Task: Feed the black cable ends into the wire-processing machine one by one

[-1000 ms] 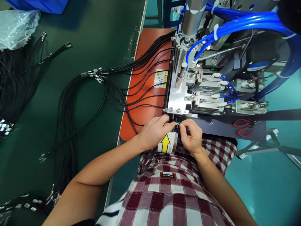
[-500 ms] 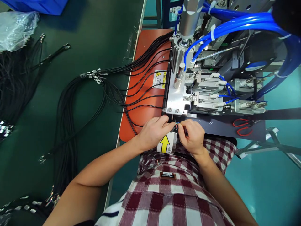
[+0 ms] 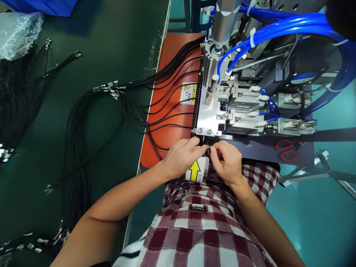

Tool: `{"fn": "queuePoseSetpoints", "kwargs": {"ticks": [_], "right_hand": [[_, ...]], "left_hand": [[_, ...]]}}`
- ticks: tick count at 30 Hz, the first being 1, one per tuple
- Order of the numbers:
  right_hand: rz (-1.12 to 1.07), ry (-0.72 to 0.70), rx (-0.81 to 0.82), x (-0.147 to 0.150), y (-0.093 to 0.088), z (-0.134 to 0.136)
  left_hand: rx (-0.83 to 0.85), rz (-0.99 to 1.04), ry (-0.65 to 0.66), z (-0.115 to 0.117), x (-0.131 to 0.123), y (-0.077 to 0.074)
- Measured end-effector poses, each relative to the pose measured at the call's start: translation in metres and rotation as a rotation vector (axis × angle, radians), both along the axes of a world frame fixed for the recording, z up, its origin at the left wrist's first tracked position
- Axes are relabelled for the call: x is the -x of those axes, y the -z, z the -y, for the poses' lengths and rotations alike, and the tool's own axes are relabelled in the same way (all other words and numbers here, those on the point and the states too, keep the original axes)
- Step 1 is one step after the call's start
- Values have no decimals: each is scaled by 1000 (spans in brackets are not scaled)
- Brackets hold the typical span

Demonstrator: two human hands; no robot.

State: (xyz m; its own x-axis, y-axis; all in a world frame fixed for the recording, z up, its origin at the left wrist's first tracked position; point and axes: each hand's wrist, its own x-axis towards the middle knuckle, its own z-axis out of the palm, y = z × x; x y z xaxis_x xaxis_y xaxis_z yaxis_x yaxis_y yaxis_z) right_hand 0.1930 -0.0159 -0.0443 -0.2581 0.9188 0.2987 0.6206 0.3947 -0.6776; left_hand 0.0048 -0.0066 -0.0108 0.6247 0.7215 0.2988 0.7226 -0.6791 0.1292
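Note:
At the front edge of the machine (image 3: 211, 115), my left hand (image 3: 182, 155) is closed, thumb and forefinger pinched at the end of a black cable. Thin coloured wires (image 3: 208, 147) stick out of that end, between my two hands. My right hand (image 3: 228, 159) pinches the tips of these wires from the other side. Exactly which wires its fingers grip is too small to tell. Just below the fingertips is a white label with a yellow arrow (image 3: 195, 170). Several black cables (image 3: 172, 115) run out of the machine's left side across an orange board (image 3: 164, 141).
Bundled black cables (image 3: 79, 148) lie on the dark green table (image 3: 125, 44) at left. A clear plastic bag (image 3: 19, 35) and a blue bin (image 3: 50, 5) stand at the upper left. Red-handled scissors (image 3: 287, 150) rest on the grey plate at right. Blue air hoses (image 3: 289, 26) arch over the machine.
Both hands keep their pinch at the wires, with hardly any movement. The view has shifted very slightly.

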Motion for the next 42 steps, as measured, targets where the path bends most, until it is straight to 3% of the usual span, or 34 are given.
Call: {"fn": "queuePoseSetpoints", "kwargs": {"ticks": [7, 10, 18, 28, 33, 42], "right_hand": [[-444, 127, 402, 1, 7, 5], [-570, 132, 502, 0, 13, 10], [-718, 203, 598, 13, 10, 11], [-708, 212, 616, 12, 7, 12], [-671, 269, 546, 9, 3, 12], [-676, 244, 664, 9, 2, 8]], "left_hand": [[67, 16, -15, 1, 1, 2], [79, 7, -14, 2, 2, 2], [71, 67, 12, 0, 2, 0], [91, 51, 6, 0, 2, -1], [85, 80, 16, 0, 2, -1], [79, 80, 5, 0, 1, -1]]}}
